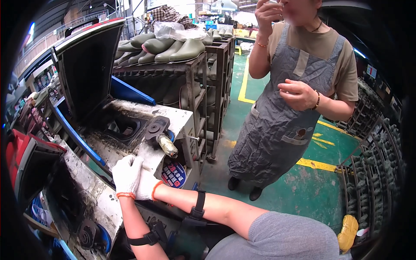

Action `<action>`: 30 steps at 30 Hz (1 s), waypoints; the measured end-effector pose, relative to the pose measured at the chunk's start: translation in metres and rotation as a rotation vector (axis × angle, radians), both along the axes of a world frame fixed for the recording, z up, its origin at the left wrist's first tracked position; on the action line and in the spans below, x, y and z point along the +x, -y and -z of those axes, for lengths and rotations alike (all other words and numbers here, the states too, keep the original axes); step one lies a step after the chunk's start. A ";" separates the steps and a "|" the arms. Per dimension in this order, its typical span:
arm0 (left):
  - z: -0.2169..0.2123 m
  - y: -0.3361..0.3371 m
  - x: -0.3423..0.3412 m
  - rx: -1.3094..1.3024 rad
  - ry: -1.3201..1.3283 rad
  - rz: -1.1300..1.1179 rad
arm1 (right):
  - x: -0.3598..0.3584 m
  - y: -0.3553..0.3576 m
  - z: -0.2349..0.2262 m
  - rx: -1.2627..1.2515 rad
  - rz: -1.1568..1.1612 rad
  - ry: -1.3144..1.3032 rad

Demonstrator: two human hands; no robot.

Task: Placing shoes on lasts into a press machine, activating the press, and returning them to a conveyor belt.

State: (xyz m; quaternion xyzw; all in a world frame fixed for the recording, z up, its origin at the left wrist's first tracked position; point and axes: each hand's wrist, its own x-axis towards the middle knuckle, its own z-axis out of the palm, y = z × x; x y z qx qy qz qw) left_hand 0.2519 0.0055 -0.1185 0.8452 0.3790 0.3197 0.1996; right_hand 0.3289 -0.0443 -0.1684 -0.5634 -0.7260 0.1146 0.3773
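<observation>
My left hand (pixel 126 174) and my right hand (pixel 146 184) wear white knit gloves with orange cuffs. They are pressed together, the left partly over the right, at the front edge of a grimy white machine (pixel 173 113). Most of the fingers are folded out of sight, and whether anything lies between them is hidden. Just beyond my hands, a worn handle (pixel 167 146) sticks out from a dark round pivot (pixel 157 126) on the machine. The machine's dark lid (pixel 86 69) is raised, with a black-rimmed opening below it.
A co-worker in a grey apron (pixel 277 125) stands ahead on the right, one hand raised near the mouth. Olive-green boot-like footwear (pixel 187 50) fills the rack (pixel 190 78) behind the machine. A second machine (pixel 93 195) is at left. More racks (pixel 368 182) line the right side.
</observation>
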 end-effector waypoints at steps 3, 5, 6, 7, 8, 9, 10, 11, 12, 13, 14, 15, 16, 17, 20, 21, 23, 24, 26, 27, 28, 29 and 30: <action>0.004 -0.004 0.001 0.030 0.015 0.017 | -0.001 -0.007 0.013 0.101 0.027 -0.063; 0.006 -0.004 -0.003 0.035 0.022 0.014 | -0.004 -0.007 0.014 0.106 0.033 -0.057; 0.007 -0.004 -0.004 0.041 0.031 0.015 | -0.004 -0.007 0.014 0.113 0.045 -0.049; 0.006 -0.003 -0.001 0.041 0.033 0.030 | -0.002 -0.006 0.014 0.114 0.059 -0.046; 0.004 -0.002 0.002 0.025 0.020 0.028 | -0.001 -0.007 0.014 0.091 0.047 -0.028; 0.004 -0.001 0.005 0.009 0.007 0.031 | 0.003 -0.005 0.014 0.069 0.037 -0.009; 0.009 -0.006 -0.004 0.037 0.015 0.011 | -0.004 0.000 0.002 -0.023 0.000 -0.005; 0.012 -0.009 -0.004 0.038 -0.014 0.009 | -0.004 0.001 0.008 0.075 0.022 -0.017; 0.015 -0.015 -0.004 0.036 -0.032 0.016 | -0.005 -0.003 0.011 0.108 0.037 -0.007; 0.017 -0.018 -0.002 0.038 -0.052 0.025 | -0.006 -0.011 0.019 0.143 0.053 0.002; 0.019 -0.019 -0.002 0.010 -0.035 0.029 | -0.007 -0.015 0.021 0.172 0.047 0.007; 0.021 -0.020 -0.001 -0.017 -0.019 0.034 | -0.007 -0.016 0.024 0.161 0.055 0.022; 0.025 -0.028 -0.012 -0.041 0.001 0.044 | -0.015 -0.020 0.023 0.150 0.038 0.009; 0.025 -0.027 -0.012 -0.048 0.041 0.068 | -0.017 -0.021 0.023 0.139 0.033 0.002; 0.021 -0.023 -0.002 -0.089 0.053 0.102 | -0.013 -0.021 0.022 0.099 0.026 0.056; 0.022 -0.022 0.002 -0.109 0.069 0.107 | -0.010 -0.020 0.022 0.056 0.025 0.041; 0.022 -0.023 0.004 -0.125 0.084 0.114 | -0.008 -0.018 0.022 0.064 0.041 0.073; 0.021 -0.023 0.005 -0.129 0.079 0.116 | -0.007 -0.018 0.021 0.070 0.046 0.108; 0.022 -0.026 -0.003 -0.133 0.072 0.092 | -0.010 -0.015 0.017 0.077 0.026 0.099; 0.023 -0.027 -0.005 -0.120 0.080 0.091 | -0.013 -0.014 0.015 0.082 0.013 0.093; 0.024 -0.027 -0.008 -0.106 0.091 0.083 | -0.015 -0.014 0.014 0.118 0.024 0.100; 0.024 -0.027 -0.008 -0.063 0.052 0.084 | -0.014 -0.015 0.016 0.154 0.033 0.106; 0.024 -0.026 -0.007 -0.030 0.032 0.063 | -0.011 -0.013 0.020 0.179 0.039 0.020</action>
